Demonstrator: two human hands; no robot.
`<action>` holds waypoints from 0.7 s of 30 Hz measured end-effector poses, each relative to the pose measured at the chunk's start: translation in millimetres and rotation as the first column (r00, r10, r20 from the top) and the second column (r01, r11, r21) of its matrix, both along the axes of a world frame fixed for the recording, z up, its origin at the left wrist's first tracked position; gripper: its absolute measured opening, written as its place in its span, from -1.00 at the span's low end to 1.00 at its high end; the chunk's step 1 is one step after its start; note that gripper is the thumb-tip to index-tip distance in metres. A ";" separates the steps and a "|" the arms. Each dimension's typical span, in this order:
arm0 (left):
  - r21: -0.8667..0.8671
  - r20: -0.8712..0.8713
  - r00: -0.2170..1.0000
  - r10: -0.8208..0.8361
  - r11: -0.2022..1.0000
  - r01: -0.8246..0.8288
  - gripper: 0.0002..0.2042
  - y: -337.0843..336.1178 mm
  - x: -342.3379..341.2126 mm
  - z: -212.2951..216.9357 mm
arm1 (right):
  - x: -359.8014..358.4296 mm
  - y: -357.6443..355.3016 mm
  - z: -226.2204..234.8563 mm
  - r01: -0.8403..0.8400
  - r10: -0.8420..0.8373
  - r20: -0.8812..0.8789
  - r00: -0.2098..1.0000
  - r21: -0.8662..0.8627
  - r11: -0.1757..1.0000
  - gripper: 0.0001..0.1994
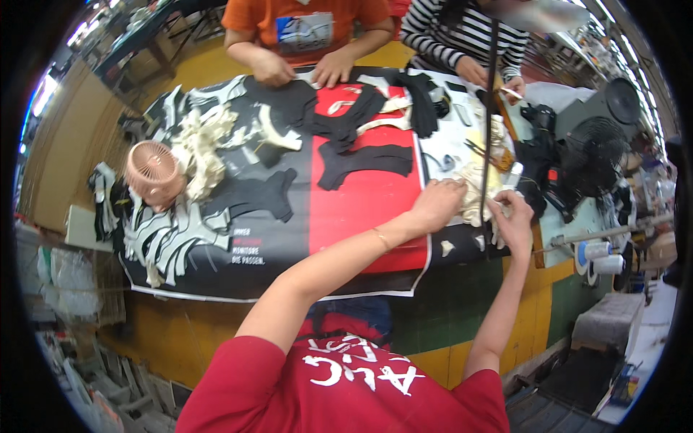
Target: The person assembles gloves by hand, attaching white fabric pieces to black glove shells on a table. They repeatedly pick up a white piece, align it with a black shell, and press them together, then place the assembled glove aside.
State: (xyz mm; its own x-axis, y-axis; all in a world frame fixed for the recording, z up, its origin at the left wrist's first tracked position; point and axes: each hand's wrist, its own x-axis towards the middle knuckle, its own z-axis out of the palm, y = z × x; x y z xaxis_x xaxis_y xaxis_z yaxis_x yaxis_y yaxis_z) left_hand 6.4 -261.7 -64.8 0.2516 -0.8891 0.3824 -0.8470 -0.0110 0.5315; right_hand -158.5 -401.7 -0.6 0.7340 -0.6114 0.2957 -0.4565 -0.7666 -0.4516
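Both of my arms reach to the right side of the covered table, toward a heap of cream fabric pieces [473, 189]. My left hand [442, 202] lies at the heap's left edge, its fingers bent together on the cloth. My right hand [515, 222] is at the heap's right, thumb and fingers pinched on a cream fabric piece [496, 235] that hangs below them. A dark upright pole [487, 144] crosses the view between my hands and hides part of the heap. Just beyond lie scissors [475, 147] with orange handles.
Black cut garment pieces [364, 164] lie mid-table; grey-white strips [177, 242] and a pink fan [154, 173] are at left. Across the table, a person in orange [307, 32] and one in stripes [462, 36] handle cloth. Thread spools [599, 257] and a black fan [595, 148] stand right.
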 end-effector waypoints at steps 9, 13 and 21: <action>0.115 0.058 0.998 0.034 0.993 -0.041 -0.54 -2.4 -8.5 -1.2 | 4.6 2.9 5.0 -0.121 0.106 -0.107 0.989 -0.148 0.982 -0.75; 0.014 0.061 0.998 0.034 0.999 -0.035 -0.64 -2.3 -9.0 -4.9 | -0.2 -4.0 7.7 -0.198 0.199 0.018 0.980 0.217 0.956 -0.78; 0.122 0.015 0.999 0.029 0.992 -0.031 -0.67 2.1 -1.2 -2.7 | -28.6 -22.4 29.5 -0.443 -0.084 0.599 0.796 0.671 0.594 -0.86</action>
